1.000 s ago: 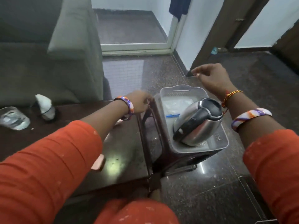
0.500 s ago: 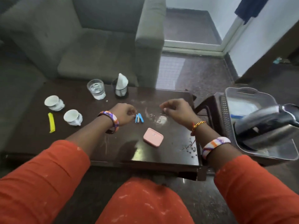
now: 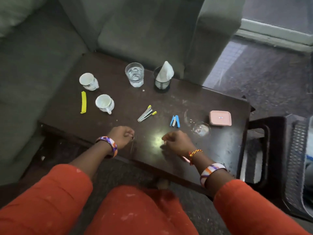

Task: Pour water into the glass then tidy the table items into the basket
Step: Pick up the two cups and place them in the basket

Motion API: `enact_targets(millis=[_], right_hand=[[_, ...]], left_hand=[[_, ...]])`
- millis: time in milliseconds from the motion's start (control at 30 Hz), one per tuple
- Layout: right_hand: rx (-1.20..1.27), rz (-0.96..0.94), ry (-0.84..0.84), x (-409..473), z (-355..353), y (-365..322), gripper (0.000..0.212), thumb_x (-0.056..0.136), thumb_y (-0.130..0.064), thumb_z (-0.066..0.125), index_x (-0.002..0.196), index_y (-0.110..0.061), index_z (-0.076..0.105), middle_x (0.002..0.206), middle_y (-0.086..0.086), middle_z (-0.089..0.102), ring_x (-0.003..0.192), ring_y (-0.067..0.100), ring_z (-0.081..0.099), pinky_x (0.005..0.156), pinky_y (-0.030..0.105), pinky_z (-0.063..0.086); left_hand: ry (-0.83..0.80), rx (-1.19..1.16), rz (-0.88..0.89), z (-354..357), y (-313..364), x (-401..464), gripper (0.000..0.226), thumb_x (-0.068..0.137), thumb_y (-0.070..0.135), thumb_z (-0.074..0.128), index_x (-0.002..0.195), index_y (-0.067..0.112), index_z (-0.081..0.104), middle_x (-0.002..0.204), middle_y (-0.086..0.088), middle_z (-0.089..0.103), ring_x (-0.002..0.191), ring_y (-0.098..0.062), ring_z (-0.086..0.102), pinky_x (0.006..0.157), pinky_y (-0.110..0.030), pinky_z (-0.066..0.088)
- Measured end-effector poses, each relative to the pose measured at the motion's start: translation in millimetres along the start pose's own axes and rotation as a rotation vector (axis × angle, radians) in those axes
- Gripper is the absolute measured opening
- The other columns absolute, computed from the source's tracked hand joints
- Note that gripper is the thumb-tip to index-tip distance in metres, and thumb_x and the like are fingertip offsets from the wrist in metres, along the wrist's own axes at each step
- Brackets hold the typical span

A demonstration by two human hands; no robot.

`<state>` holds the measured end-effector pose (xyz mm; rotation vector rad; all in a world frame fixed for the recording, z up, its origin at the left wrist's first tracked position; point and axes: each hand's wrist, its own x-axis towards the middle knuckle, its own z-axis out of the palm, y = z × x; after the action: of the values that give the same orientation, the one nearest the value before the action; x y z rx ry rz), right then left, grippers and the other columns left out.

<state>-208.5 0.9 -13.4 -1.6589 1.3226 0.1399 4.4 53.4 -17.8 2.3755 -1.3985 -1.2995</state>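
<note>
Two hands (image 3: pixel 122 135) (image 3: pixel 177 143) hovering over desk (image 3: pixel 220 146), fingers loosely curled, holding nothing visible. Glass (image 3: pixel 134 74) filled, at far edge. Tidying stage, seemingly; next, stapler (image 3: pixel 175 121) nearest glass-side of right hand, to basket (image 3: pixel 298 158).

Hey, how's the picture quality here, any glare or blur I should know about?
Head view: dim room overall; a bright glare patch on the dark table sits between the left hand and right hand. Head view: the basket at the right edge is smeared by motion blur. Head view: the glass and yellow stapler read fairly sharp; wide-angle bending shows toward the edges.
</note>
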Motion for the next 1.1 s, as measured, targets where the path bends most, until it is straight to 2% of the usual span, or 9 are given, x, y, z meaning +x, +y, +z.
enact_targets(millis=[100,233,333,433,567,767,900,1000,1100], right_hand=[[-0.071,-0.025,-0.063,17.2,3.9,-18.6,0.028,0.082,-0.002,0.053,0.105,-0.005,0.069,0.106,0.012,0.072,0.103,0.024,0.064,0.085,0.024,0.046],[-0.141,-0.087,-0.122,43.2,10.9,-53.7,0.027,0.082,-0.003,0.051,0.102,-0.003,0.069,0.105,0.014,0.071,0.101,0.026,0.064,0.084,0.029,0.047],[-0.164,-0.14,-0.145,61.4,18.8,-87.2,0.028,0.084,-0.003,0.048,0.104,-0.004,0.068,0.108,0.012,0.071,0.105,0.025,0.063,0.078,0.021,0.041],[-0.191,-0.182,-0.172,84.7,33.0,-117.1,0.027,0.083,-0.003,0.05,0.102,-0.004,0.068,0.105,0.014,0.071,0.102,0.027,0.063,0.062,0.013,0.03],[-0.241,-0.178,-0.126,125.1,55.3,-153.7,0.044,0.082,-0.013,0.059,0.126,-0.011,0.053,0.118,0.016,0.063,0.112,0.031,0.057,0.085,0.026,0.043],[-0.395,-0.165,-0.051,198.9,104.6,-200.8,0.098,0.072,-0.029,0.073,0.147,-0.032,0.01,0.151,0.021,0.02,0.139,0.035,0.025,0.102,0.046,0.041],[-0.521,-0.113,-0.035,232.0,128.4,-214.6,0.093,0.069,-0.033,0.075,0.143,-0.033,0.019,0.154,0.014,0.014,0.142,0.034,0.014,0.098,0.049,0.041],[-0.544,-0.085,-0.018,236.6,133.0,-209.7,0.069,0.074,-0.018,0.07,0.132,-0.026,0.035,0.142,0.015,0.032,0.13,0.035,0.034,0.084,0.043,0.048],[-0.497,-0.101,-0.015,225.1,127.3,-196.8,0.06,0.075,-0.007,0.063,0.128,-0.02,0.039,0.134,0.017,0.037,0.119,0.038,0.042,0.079,0.044,0.05]], left_hand=[[0.091,-0.147,-0.098,-13.5,-22.5,-0.4,0.026,0.083,0.007,0.058,0.107,0.003,0.066,0.108,-0.017,0.07,0.105,-0.028,0.065,0.095,-0.033,0.047],[0.203,-0.293,-0.211,-37.4,-53.0,2.2,0.027,0.083,0.007,0.059,0.11,0.004,0.064,0.106,-0.019,0.07,0.103,-0.031,0.065,0.091,-0.038,0.049],[0.276,-0.335,-0.259,-58.7,-78.3,9.9,0.027,0.082,0.006,0.06,0.109,0.004,0.065,0.108,-0.02,0.07,0.106,-0.032,0.064,0.094,-0.042,0.048],[0.326,-0.242,-0.247,-85.7,-99.5,25.8,0.032,0.08,0.005,0.062,0.112,0.002,0.064,0.114,-0.019,0.068,0.111,-0.03,0.062,0.099,-0.036,0.044],[0.342,-0.068,-0.191,-131.2,-126.0,69.9,0.051,0.079,0.012,0.065,0.128,0.006,0.053,0.129,-0.023,0.055,0.116,-0.037,0.056,0.1,-0.037,0.041],[0.267,0.21,-0.002,-186.9,-135.8,168.6,0.085,0.075,0.016,0.071,0.145,0.016,0.023,0.154,-0.022,0.011,0.141,-0.041,0.018,0.114,-0.044,0.024],[0.101,0.43,0.12,-207.0,-129.1,224.1,0.098,0.068,0.018,0.076,0.145,0.032,0.017,0.157,-0.016,0.001,0.141,-0.044,0.009,0.109,-0.052,0.031],[0.023,0.52,0.166,-207.4,-125.2,238.8,0.078,0.07,0.019,0.073,0.137,0.031,0.036,0.149,-0.014,0.023,0.133,-0.042,0.027,0.102,-0.052,0.041],[0.109,0.484,0.174,-203.6,-123.1,232.9,0.047,0.077,0.016,0.063,0.122,0.028,0.053,0.133,-0.015,0.04,0.117,-0.043,0.042,0.093,-0.05,0.047]])
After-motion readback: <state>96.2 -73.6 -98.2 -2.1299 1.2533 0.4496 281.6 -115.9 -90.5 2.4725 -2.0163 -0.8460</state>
